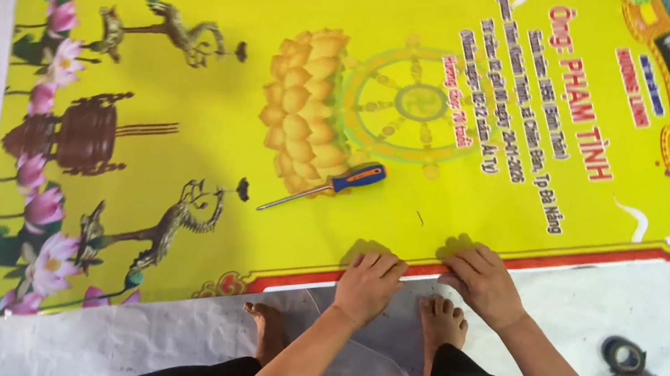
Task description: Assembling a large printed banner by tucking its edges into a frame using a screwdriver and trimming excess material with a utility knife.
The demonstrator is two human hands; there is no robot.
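left hand [367, 282] laid flat, fingers together, on near edge of yellow banner [204, 157] | right hand [483, 281] flat beside it, nothing gripped | edge is pressed down to lie smooth | screwdriver [324, 186] left farther up

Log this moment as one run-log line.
left hand: flat on banner edge | right hand: flat on same edge | screwdriver: lying on banner, untouched
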